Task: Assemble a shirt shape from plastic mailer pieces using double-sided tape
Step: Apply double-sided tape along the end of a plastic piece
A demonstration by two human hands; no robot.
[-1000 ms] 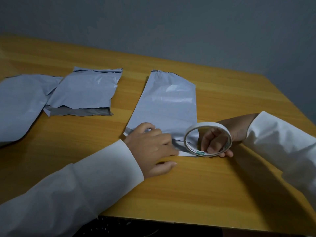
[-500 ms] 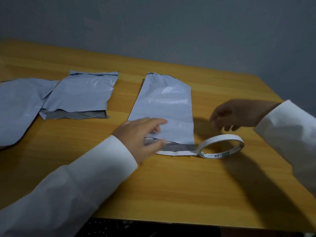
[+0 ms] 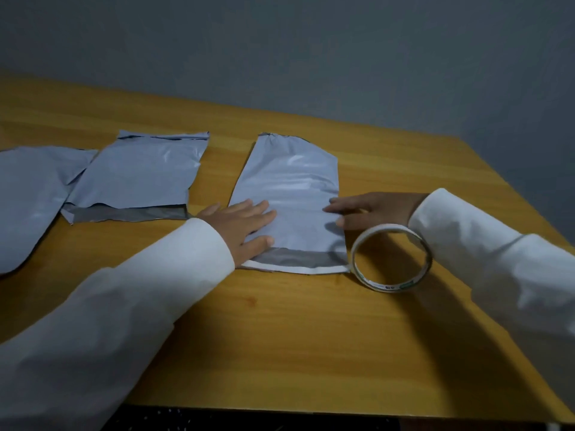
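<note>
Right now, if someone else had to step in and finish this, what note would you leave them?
Left hand lies flat on the near mailer piece; right hand touches its right edge with straight fingers.
The tape roll lies on the table, its strip run along the piece's near edge and uncut.
Two more pieces, middle and far left, lie unjoined.
Left: cut the tape, peel it, join all pieces into the shirt.
</note>
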